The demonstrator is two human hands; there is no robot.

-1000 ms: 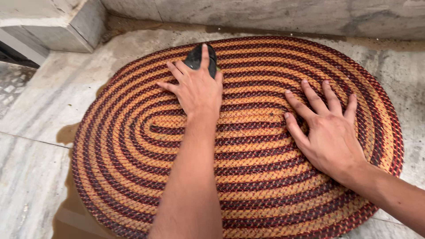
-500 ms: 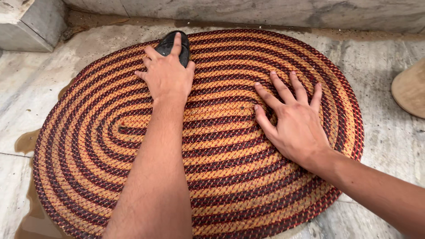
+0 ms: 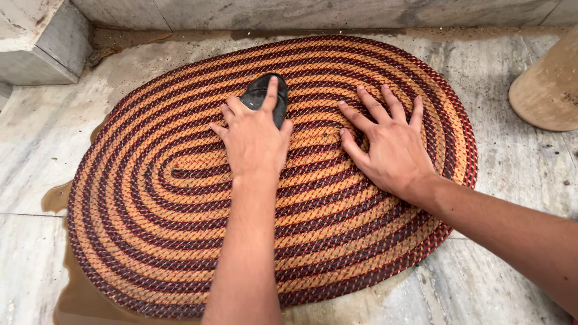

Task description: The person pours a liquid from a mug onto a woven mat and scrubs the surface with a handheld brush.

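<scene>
Your left hand [image 3: 253, 141] presses down on a black scrubbing brush [image 3: 263, 96], fingers curled over its top and index finger stretched along its back — a firm grasp. Only the brush's dark upper shell shows beyond your knuckles; its underside is hidden, so it is probably a brush, though you cannot see bristles. It sits on the oval braided rug [image 3: 150, 198], a little above the rug's middle and towards the far edge.

Your right hand [image 3: 388, 144] lies flat on the rug just beside the brush, palm down, fingers spread wide and holding nothing — it rests against the weave with the thumb pointing towards your left hand.

The rug, coiled in orange, dark red and black bands, lies on a pale marble floor [image 3: 36, 138]. Brownish water [image 3: 57, 195] pools along its left and near edges. A stone block [image 3: 42, 39] stands at the far left corner, and a tan cylindrical object [image 3: 548, 90] at the right.
</scene>
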